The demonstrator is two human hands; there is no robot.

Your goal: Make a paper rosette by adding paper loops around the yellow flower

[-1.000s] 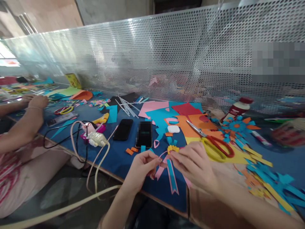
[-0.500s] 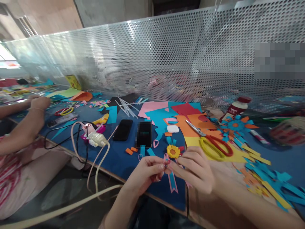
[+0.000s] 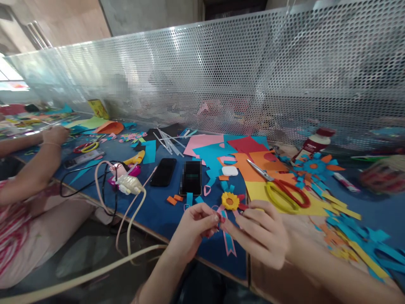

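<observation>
Left hand has thumb and finger pinched on a thin pink strip, right hand's fingertips are right up against it, can't tell if they're gripping too. Pink-and-blue ribbon sits just below the fingertips, yellow flower just beyond on the blue table. Further off there's scissors lying over orange paper, a black phone over left, then mesh behind everything

On the blue tabletop lie a yellow flower, two dark phones, orange scraps and paper sheets.
</observation>
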